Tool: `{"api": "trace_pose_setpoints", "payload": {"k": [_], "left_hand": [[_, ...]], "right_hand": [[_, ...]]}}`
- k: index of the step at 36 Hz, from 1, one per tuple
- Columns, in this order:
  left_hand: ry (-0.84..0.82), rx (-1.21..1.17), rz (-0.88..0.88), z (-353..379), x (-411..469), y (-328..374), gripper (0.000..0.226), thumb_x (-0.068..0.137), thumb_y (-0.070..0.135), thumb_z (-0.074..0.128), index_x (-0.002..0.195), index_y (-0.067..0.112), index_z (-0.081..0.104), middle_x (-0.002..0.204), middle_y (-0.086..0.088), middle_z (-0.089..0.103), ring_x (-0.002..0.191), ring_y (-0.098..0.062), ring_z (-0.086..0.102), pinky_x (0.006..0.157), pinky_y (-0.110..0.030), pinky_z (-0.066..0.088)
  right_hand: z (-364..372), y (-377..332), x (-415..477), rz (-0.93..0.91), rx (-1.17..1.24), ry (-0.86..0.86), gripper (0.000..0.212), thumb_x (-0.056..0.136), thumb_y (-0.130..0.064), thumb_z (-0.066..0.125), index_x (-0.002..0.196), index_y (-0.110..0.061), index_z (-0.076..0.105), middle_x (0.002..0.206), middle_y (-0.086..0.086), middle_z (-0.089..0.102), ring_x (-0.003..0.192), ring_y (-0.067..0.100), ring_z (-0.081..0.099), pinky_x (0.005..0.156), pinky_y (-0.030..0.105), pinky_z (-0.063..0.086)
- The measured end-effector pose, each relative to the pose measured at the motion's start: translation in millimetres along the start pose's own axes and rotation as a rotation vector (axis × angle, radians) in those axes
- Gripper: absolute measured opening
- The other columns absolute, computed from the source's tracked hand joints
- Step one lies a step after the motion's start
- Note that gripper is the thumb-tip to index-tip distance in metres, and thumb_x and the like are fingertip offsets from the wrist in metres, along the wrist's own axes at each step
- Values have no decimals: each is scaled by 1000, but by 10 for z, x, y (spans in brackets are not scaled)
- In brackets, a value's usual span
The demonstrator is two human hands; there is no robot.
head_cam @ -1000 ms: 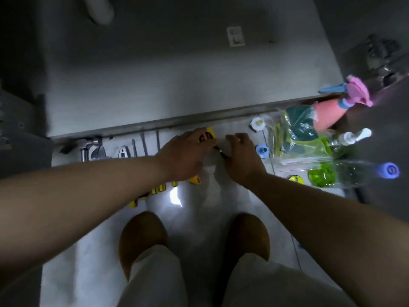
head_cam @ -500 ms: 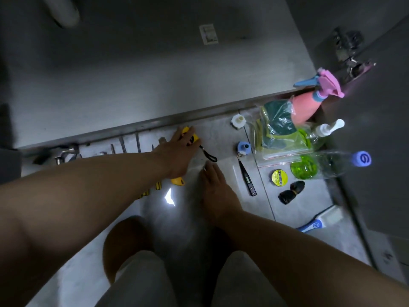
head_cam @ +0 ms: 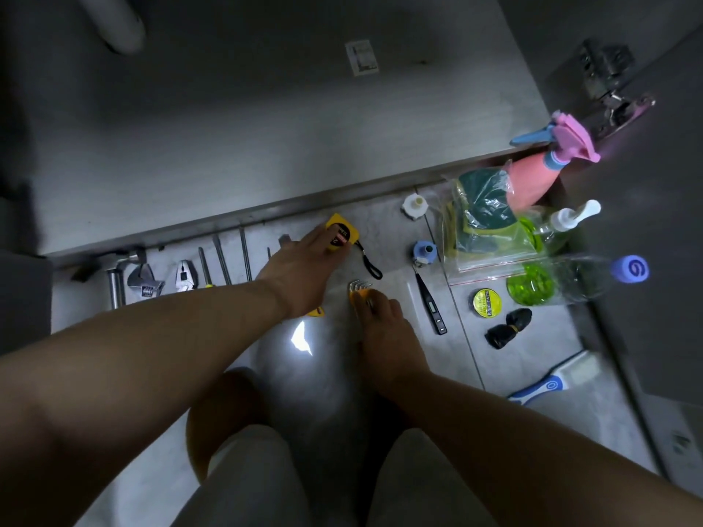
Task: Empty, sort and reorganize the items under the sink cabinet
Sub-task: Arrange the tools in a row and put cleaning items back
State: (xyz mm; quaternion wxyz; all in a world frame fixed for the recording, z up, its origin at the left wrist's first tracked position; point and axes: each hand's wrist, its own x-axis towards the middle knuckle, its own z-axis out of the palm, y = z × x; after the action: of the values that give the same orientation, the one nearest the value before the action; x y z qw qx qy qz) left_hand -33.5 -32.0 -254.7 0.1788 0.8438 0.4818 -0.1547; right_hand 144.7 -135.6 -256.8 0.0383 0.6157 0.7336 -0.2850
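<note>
My left hand reaches forward with its fingers laid over a yellow tape measure, whose black strap trails right on the floor tiles. My right hand rests its fingertips on a set of hex keys in a yellow holder, just right of my left hand. Behind them the bare cabinet floor lies dark. To the left lie a wrench, pliers and screwdrivers in a row.
On the right lie a tester pen, white cap, blue cap, bag of sponges, pink spray bottle, clear bottle, yellow tape roll and brush. The open cabinet door stands far right.
Both hands were close together at the tape measure. My right hand drew back toward me and now lies on the hex keys; my left hand stayed on the tape measure.
</note>
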Motion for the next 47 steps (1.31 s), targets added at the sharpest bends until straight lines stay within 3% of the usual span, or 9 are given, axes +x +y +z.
{"api": "trace_pose_setpoints", "payload": {"k": [4, 8, 12, 14, 16, 20, 27, 37, 47], "left_hand": [[-67, 12, -9, -20, 39, -3, 93, 90, 11, 56, 162, 28, -1, 169, -4, -14, 154, -29, -9, 116, -57, 27], [-79, -23, -29, -52, 72, -15, 87, 93, 13, 51, 162, 26, -1, 169, -4, -14, 156, -26, -10, 120, -55, 23], [53, -30, -3, -25, -43, 42, 83, 89, 13, 55, 160, 26, 16, 168, -10, 8, 154, -30, 14, 119, -52, 21], [162, 18, 106, 10, -128, 87, 78, 84, 12, 60, 156, 26, 33, 162, -11, 28, 146, -32, 33, 112, -47, 17], [173, 17, 202, 68, -194, 141, 74, 83, 13, 60, 153, 28, 39, 158, -11, 34, 144, -32, 36, 114, -44, 22], [54, 78, 234, 252, -291, 220, 69, 95, 27, 53, 158, 32, 25, 168, -9, 17, 155, -30, 12, 125, -45, 14], [-21, 175, 200, 341, -348, 259, 84, 92, 34, 58, 161, 29, 10, 170, -8, 0, 156, -30, -6, 123, -49, 3], [-100, 211, 165, 290, -297, 329, 92, 94, 38, 56, 162, 24, -4, 169, -11, -14, 155, -32, -17, 123, -51, -6], [-79, 204, 186, 222, -278, 363, 89, 95, 31, 55, 161, 20, -3, 168, -13, -12, 154, -34, -17, 126, -53, -1]], "right_hand": [[-4, -47, 12, 1, 79, -30, 77, 94, -32, 58, 158, -18, 18, 159, 7, 20, 132, 25, 35, 103, 38, 47], [-93, 33, 15, 113, 95, 94, 56, 91, -29, 63, 142, -19, 42, 142, 7, 38, 122, 23, 47, 96, 36, 52], [-230, 218, -7, 477, 95, 308, 39, 93, -28, 61, 127, -18, 43, 130, 9, 40, 105, 23, 58, 84, 35, 55], [-287, 305, -11, 663, 165, 263, 40, 94, -26, 60, 126, -16, 37, 130, 11, 37, 103, 30, 62, 81, 43, 56], [-314, 397, -13, 737, 148, 168, 37, 97, -22, 55, 127, -12, 35, 133, 16, 36, 102, 38, 64, 81, 49, 54], [-336, 484, -15, 682, 118, 66, 27, 100, -15, 49, 124, -5, 43, 127, 19, 46, 105, 43, 62, 85, 51, 49], [-403, 168, 256, 533, 253, 116, 26, 96, -21, 58, 118, -8, 55, 115, 11, 56, 101, 29, 62, 91, 42, 53], [-510, 128, 648, 590, 178, 156, 25, 94, -14, 59, 116, -2, 61, 114, 17, 65, 104, 33, 65, 89, 39, 52], [-554, 91, 565, 611, 242, 211, 49, 95, -5, 51, 142, -6, 38, 138, 20, 46, 122, 39, 53, 101, 44, 44]]}}
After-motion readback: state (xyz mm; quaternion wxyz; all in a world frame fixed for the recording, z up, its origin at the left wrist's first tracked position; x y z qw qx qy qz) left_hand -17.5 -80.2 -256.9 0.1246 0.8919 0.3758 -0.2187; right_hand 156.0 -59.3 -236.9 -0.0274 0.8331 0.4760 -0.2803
